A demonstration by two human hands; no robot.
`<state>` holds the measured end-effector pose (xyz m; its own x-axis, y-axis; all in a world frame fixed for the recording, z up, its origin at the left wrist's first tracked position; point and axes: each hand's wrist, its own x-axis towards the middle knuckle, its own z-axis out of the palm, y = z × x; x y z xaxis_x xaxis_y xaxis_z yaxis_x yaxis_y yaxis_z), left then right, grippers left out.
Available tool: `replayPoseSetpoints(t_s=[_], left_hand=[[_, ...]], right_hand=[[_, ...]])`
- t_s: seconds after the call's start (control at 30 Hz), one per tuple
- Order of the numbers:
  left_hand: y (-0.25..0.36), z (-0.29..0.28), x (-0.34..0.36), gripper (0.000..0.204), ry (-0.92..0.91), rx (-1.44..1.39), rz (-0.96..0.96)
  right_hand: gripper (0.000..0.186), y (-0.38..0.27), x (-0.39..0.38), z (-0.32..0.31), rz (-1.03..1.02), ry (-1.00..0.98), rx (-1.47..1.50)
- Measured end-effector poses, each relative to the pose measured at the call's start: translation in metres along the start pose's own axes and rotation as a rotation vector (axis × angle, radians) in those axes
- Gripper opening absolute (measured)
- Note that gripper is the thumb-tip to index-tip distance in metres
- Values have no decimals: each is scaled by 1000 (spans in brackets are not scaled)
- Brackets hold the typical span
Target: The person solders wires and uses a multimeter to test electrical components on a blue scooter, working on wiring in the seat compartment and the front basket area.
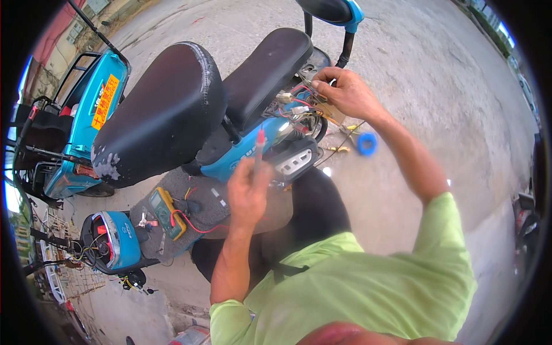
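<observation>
My left hand is closed around a slim pen-shaped tool with a red end, pointing upward and smeared by motion. It hovers in front of the blue electric scooter's side panel. My right hand pinches at the top of a bundle of exposed wires beside the long black seat; a thin wire seems to lie between thumb and forefinger. White plug connectors hang in the bundle. A yellow multimeter rests on the grey footboard mat, its red lead running toward my left forearm.
A roll of blue tape lies on the concrete right of the wires. The large black front seat rises at left. Keys lie beside the meter. The scooter's opened front shows loose wires. A blue three-wheeler stands behind.
</observation>
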<state>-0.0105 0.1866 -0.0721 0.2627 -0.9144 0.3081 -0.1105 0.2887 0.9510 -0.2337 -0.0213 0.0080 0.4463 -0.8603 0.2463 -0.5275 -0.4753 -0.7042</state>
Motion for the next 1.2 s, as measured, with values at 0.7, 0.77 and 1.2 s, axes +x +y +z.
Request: replayPoseSetpoints(t_s=[0.7,0.77,1.2], left_hand=[[-15,41,120,42,-132,79,-47],[-16,40,120,42,-133,88,-44],[-19,39,118,43,-138,30,-51]], right_hand=[[20,11,38,4,-384,-149,-248],[20,14,46,11,-435,-148,-287],[24,-10,66,10,-317,-438,-459]])
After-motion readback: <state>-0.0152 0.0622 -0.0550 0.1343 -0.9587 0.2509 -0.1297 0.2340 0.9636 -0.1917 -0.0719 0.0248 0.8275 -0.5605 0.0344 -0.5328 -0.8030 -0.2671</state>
